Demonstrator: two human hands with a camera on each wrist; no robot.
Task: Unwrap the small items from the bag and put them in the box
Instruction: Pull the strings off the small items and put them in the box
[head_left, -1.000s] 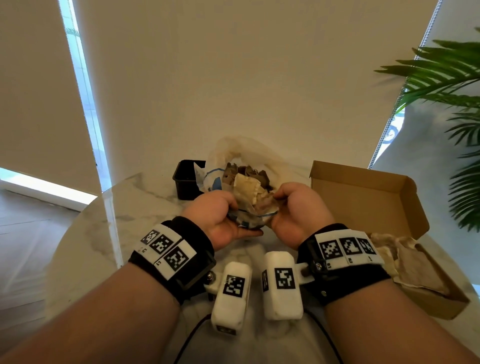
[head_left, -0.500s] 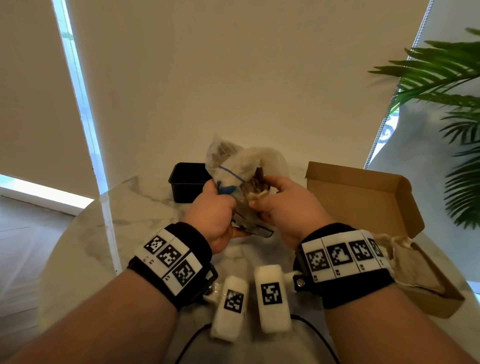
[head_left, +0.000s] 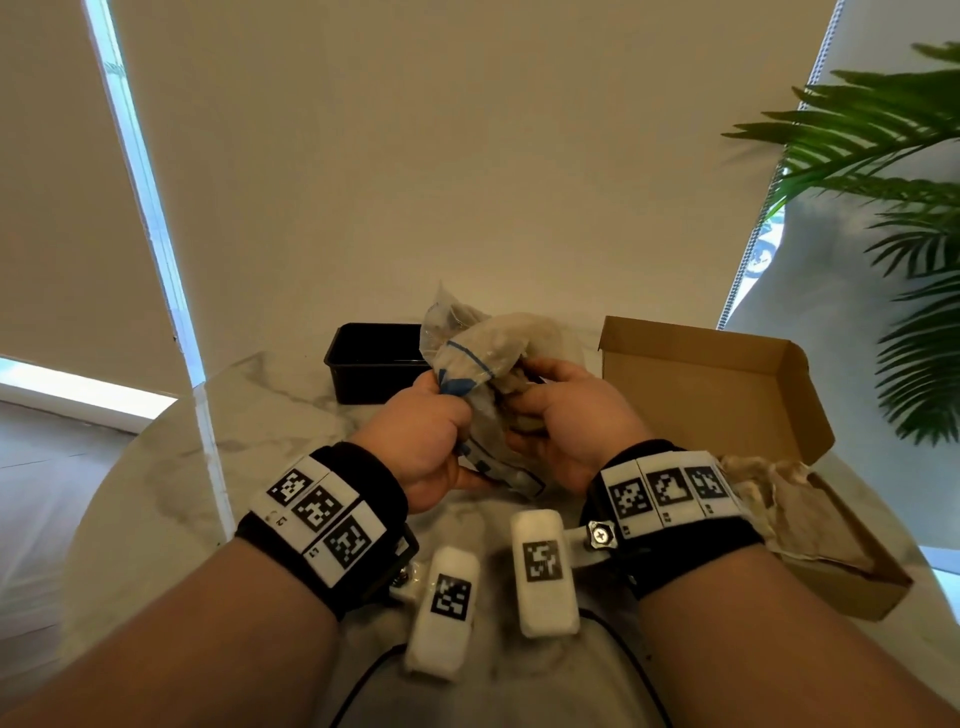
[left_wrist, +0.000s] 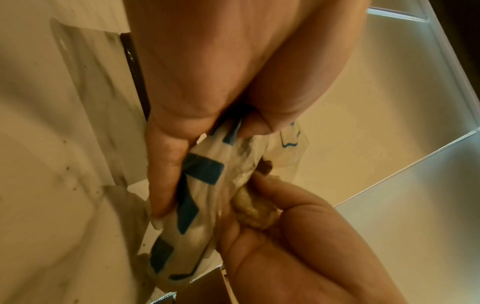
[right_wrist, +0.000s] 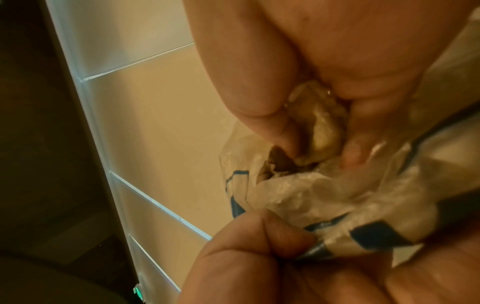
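Note:
A clear plastic bag (head_left: 478, 358) with blue print is held up over the marble table, between both hands. My left hand (head_left: 431, 431) grips the bag's bunched side (left_wrist: 207, 185). My right hand (head_left: 550, 415) has its fingers in the bag's mouth and pinches a small pale wrapped item (right_wrist: 324, 135), also seen in the left wrist view (left_wrist: 257, 209). Darker items show deeper inside the bag. The open cardboard box (head_left: 727, 395) stands to the right with crumpled brown paper (head_left: 800, 514) in it.
A black plastic tray (head_left: 374, 364) stands behind the bag at the table's far side. A green palm plant (head_left: 904, 208) hangs over the right. The round marble table (head_left: 171, 467) ends close on the left; window blinds are behind.
The bag was lifted and turned, so that its open mouth with the brown items no longer faces me. My right fingers went into the mouth and now pinch one item.

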